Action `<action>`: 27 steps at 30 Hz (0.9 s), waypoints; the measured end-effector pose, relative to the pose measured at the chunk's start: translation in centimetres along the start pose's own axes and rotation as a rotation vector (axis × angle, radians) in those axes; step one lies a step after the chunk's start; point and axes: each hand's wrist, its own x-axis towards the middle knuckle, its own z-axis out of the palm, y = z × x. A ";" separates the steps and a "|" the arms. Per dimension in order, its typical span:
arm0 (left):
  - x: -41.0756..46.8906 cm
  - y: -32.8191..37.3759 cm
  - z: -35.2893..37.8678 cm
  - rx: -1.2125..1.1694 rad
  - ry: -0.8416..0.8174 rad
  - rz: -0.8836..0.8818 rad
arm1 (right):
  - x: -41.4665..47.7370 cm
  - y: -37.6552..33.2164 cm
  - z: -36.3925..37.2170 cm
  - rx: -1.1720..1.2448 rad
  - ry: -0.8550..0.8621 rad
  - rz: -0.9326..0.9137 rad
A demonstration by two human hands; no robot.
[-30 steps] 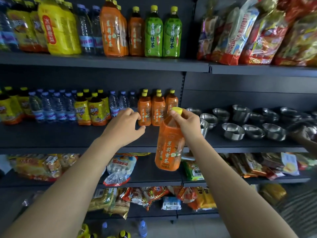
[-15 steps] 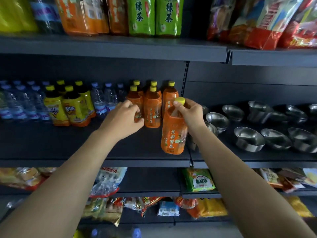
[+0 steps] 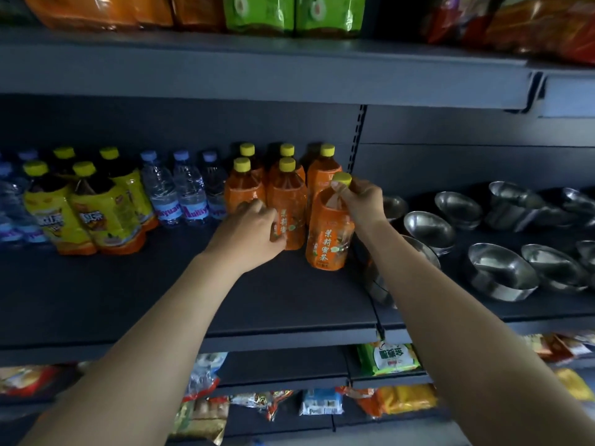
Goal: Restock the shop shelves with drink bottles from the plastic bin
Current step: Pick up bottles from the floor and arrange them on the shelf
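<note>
**Bare arms from the near edge to the fingertips**

The left hand (image 3: 249, 235) and the right hand (image 3: 363, 204) are bare, and so are both wrists. The left forearm (image 3: 145, 342) is uncovered along all of its visible length, from the near left corner of the view to the wrist farther in. The right forearm (image 3: 467, 333) is likewise uncovered from the near right corner. Both forearms look slim and smooth, broad at the near edge and narrowing toward the far wrists. The back of the left hand shows a row of low knuckle ridges. Finer detail on the fingers is too blurred to tell. The frame cuts both arms off below the elbow.
</note>
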 end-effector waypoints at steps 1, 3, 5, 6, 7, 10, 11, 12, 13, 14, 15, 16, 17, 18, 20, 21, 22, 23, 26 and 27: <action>0.4 -0.2 0.3 0.006 0.002 0.009 | 0.5 0.2 0.2 0.010 0.001 0.004; 1.0 -0.6 0.7 0.014 0.003 0.014 | 1.3 0.6 0.5 0.016 0.013 0.013; 1.6 -0.9 1.3 0.024 -0.004 0.017 | 1.9 1.3 0.9 0.019 0.005 0.011; 1.9 -1.0 1.6 0.024 -0.008 0.020 | 2.2 1.7 1.1 0.022 -0.011 0.005; 2.1 -1.0 1.9 0.022 -0.010 0.023 | 2.4 2.0 1.3 0.025 -0.029 -0.004; 2.6 -1.0 2.7 -0.005 -0.015 0.028 | 2.9 2.5 1.7 -0.007 -0.072 -0.041; 2.6 -0.9 2.9 -0.018 -0.021 0.028 | 2.9 2.5 1.7 -0.028 -0.079 -0.051; 2.6 -0.8 3.1 -0.027 -0.024 0.029 | 2.9 2.4 1.6 -0.047 -0.085 -0.057; 2.6 -0.8 3.3 -0.030 -0.026 0.031 | 3.0 2.3 1.5 -0.062 -0.094 -0.059; 2.5 -0.7 3.5 -0.029 -0.029 0.034 | 2.9 2.4 1.4 -0.084 -0.097 -0.060; 2.4 -0.7 3.7 -0.028 -0.034 0.036 | 2.9 2.5 1.4 -0.108 -0.094 -0.063; 2.3 -0.7 3.8 -0.029 -0.038 0.036 | 2.8 2.6 1.4 -0.136 -0.085 -0.069; 2.2 -0.7 4.0 -0.031 -0.042 0.033 | 2.7 2.9 1.4 -0.164 -0.074 -0.072; 2.1 -0.7 4.0 -0.032 -0.041 0.031 | 2.5 3.2 1.4 -0.188 -0.067 -0.070; 1.9 -0.7 4.1 -0.041 -0.037 0.028 | 2.1 4.0 1.4 -0.228 -0.043 -0.059; 1.8 -0.7 4.1 -0.050 -0.035 0.025 | 2.0 4.5 1.5 -0.244 -0.020 -0.055; 1.8 -0.7 4.1 -0.061 -0.033 0.022 | 2.0 5.1 1.5 -0.261 0.000 -0.058; 1.7 -0.7 4.2 -0.070 -0.033 0.018 | 2.1 5.9 1.5 -0.277 0.006 -0.067; 1.5 -0.6 4.4 -0.090 -0.043 0.006 | 2.1 7.4 1.7 -0.340 0.001 -0.076; 1.5 -0.6 4.5 -0.094 -0.048 0.003 | 1.6 6.9 1.9 -0.368 0.004 -0.080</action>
